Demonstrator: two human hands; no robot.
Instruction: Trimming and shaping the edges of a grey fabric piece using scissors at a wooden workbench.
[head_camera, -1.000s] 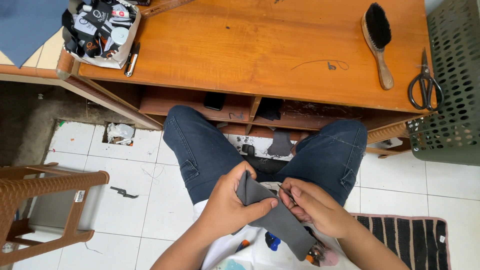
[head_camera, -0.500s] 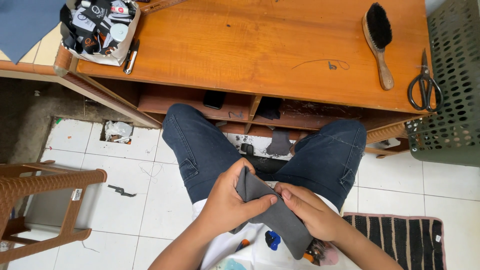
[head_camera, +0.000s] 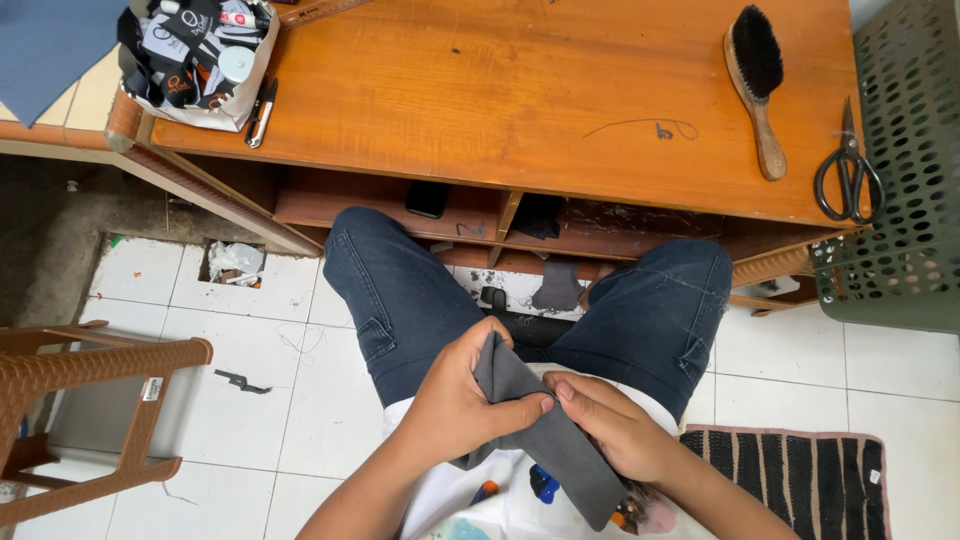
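Here the left hand (head_camera: 455, 400) pinches the upper fold of a grey fabric strip (head_camera: 545, 440) over the lap while the right hand (head_camera: 610, 425) grips just beside it, its tail hanging below both holds.

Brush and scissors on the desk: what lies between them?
Nothing: in the head view, only bare wood lies between the brush and the scissors on the desk.

Both hands, left (head_camera: 455, 400) and right (head_camera: 610, 425), pinch a grey cloth (head_camera: 540, 430) over the lap.
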